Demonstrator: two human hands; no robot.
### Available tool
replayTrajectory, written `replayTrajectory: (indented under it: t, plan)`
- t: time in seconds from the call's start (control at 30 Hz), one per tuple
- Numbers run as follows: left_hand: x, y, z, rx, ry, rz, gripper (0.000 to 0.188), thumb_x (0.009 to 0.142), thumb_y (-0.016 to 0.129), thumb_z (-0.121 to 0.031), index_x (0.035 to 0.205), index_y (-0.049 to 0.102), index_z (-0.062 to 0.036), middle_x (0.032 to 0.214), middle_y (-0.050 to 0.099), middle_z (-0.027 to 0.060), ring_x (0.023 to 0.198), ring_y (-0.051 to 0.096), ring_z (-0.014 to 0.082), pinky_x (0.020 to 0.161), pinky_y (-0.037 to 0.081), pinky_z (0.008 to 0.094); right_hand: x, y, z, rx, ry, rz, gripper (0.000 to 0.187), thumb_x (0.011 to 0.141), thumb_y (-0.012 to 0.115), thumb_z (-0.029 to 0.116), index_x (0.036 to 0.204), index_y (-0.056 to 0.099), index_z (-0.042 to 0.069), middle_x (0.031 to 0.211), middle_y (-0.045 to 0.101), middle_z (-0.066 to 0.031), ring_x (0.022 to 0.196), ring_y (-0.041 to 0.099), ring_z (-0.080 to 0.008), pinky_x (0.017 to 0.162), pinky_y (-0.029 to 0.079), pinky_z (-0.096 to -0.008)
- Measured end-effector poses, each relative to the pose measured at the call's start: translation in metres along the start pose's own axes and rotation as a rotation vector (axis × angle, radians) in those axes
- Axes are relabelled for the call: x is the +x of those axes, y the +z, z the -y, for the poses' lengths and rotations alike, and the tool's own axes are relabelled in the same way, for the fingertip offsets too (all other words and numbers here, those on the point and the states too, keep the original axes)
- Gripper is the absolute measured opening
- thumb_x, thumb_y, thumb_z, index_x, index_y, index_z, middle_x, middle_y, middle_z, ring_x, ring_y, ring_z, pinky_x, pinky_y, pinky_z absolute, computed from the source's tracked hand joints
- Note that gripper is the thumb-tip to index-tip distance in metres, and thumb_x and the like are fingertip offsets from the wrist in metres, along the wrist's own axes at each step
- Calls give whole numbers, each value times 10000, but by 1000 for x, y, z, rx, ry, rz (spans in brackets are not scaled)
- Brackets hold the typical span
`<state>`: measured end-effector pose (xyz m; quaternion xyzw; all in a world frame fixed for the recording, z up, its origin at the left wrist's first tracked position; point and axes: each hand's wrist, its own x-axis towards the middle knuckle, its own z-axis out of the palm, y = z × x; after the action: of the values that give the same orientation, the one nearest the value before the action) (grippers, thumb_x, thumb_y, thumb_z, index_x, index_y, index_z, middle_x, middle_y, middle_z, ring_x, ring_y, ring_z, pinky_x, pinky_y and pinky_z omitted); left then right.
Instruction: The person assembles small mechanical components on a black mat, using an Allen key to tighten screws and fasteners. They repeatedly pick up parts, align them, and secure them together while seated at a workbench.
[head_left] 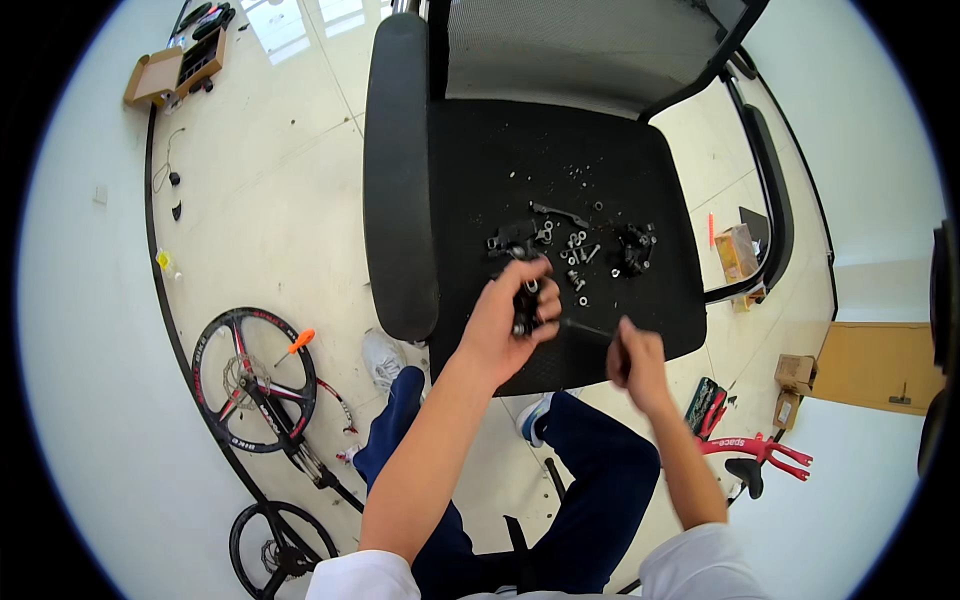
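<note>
The left hand (500, 318) is closed around a small black metal part (524, 322), over the front of the black chair seat (640, 165). The right hand (637, 365), blurred, has its grip drawn narrow on what looks like a thin dark tool (588, 328), which points left toward that part. Beyond the hands, bolts (591, 254), a black lever (560, 214) and a chunky black assembly (636, 248) lie loose on the seat. On the floor at upper left, a cardboard box (152, 78) stands open, its dark inside divided into sections; its contents are too small to make out. Right of the chair sits a yellow-brown box (736, 254), contents unclear. Farther right are two small cartons (796, 372), near a dark green tool case (702, 398) with red-handled pliers (713, 415) at it.
</note>
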<state>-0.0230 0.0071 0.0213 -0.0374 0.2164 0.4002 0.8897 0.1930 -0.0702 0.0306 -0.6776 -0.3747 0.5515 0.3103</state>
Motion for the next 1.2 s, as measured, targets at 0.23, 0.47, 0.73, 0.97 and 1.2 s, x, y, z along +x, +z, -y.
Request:
replayTrajectory:
  t: [0.23,0.47,0.73,0.97,1.2]
  plan:
    - [6,9,23,309,70,-121,128,920,610,-180,966,529,-93,758,499,-4,679,493,103,541,395,273,-63,70,51,-67,-423,272,346,981,487,158,1261,575,-25,841,664,-84,617,626,-128,569,476,-256]
    - [-3,5,15,259,0,-37,141,925,621,-203,1004,530,-129,739,467,-11,645,470,94,517,354,239,-1,8,88,-896,-302,35,341,1000,472,254,1010,669,-24,825,672,-217,728,657,-364,671,500,-407]
    - [-1,15,23,312,-10,-162,158,927,633,-213,1010,526,-133,744,484,-10,671,488,92,517,362,246,-30,31,78,61,-173,415,423,1014,455,247,1316,589,-17,1058,732,-64,520,546,-52,475,404,-181]
    - [0,6,10,176,48,-53,135,941,620,-220,968,520,-133,729,481,-7,666,481,98,507,349,249,-3,3,44,-577,-243,203,375,1012,488,250,1169,684,-29,957,751,-70,531,474,-45,467,361,-203]
    - [0,5,23,204,52,-92,179,921,658,-238,972,526,-128,729,487,-10,673,486,104,526,358,263,-19,36,77,144,-227,325,420,1007,495,253,1313,594,-18,1093,728,-47,502,389,-15,445,317,-196]
